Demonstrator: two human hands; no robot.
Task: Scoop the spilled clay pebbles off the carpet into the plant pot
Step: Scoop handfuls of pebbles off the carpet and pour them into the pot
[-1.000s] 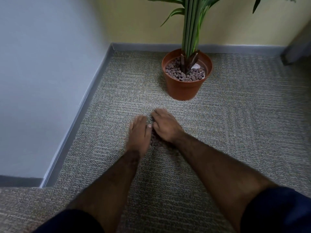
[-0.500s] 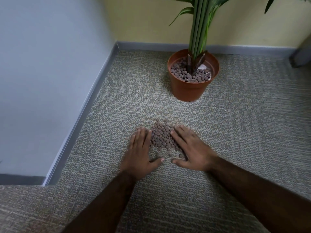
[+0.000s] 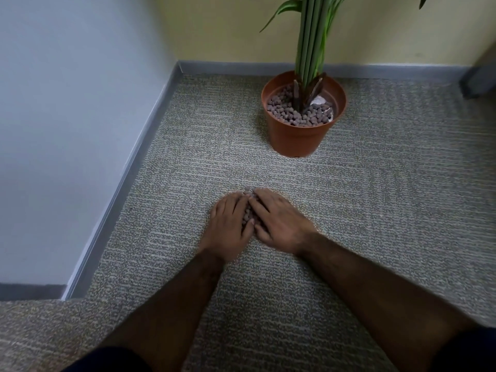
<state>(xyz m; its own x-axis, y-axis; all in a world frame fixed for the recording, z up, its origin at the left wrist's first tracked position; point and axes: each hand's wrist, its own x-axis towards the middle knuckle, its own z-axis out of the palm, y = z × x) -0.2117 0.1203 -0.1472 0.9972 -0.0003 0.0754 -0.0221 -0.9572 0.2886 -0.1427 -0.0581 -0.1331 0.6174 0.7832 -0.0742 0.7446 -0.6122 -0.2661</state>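
Cupping pebbles [image 3: 248, 214], hands [image 3: 230, 226] together

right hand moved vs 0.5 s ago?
Yes. The right hand has closed in leftward over the clay pebbles on the carpet, now meeting the left hand and sitting nearer the plant pot.

Office-like room corner: grey loop carpet [image 3: 375, 210], skirting board [image 3: 118, 189], potted plant [image 3: 311, 36].
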